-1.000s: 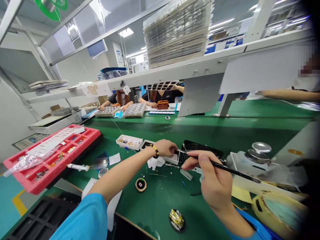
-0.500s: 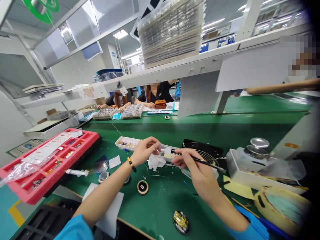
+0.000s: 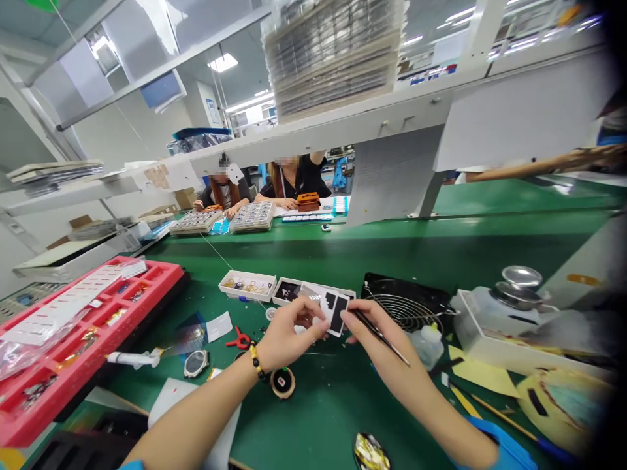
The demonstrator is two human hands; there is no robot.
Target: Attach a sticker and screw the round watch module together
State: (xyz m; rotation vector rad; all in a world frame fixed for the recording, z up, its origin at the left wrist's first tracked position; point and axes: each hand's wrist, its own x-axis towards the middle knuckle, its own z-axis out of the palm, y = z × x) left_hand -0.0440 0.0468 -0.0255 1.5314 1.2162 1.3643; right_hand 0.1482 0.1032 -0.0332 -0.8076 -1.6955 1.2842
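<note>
A small white sheet with black rectangular pieces (image 3: 337,314) is held up between my two hands. My left hand (image 3: 290,329) is closed, thumb and forefinger pinched at the sheet's left edge. At the sheet's right edge are the fingertips of my right hand (image 3: 379,336), which is closed round dark tweezers (image 3: 379,334) slanting down to the right. Behind the sheet stand two small white trays: the left tray (image 3: 226,287) holds small rings, and my hands partly cover the right tray (image 3: 277,295). Below my left wrist lies a round watch part (image 3: 283,382) with a black face.
On the left rests a pink parts tray (image 3: 164,277). A syringe (image 3: 132,358), a round watch case (image 3: 196,363) and a red clamp (image 3: 238,339) lie nearby. To the right are a black fan (image 3: 392,294), a bottle (image 3: 430,346) and a white bin (image 3: 494,339). Two people sit opposite.
The black-and-white sheet has come up into view between my hands. The tweezers now point down toward my right wrist. The camera view has shifted slightly.
</note>
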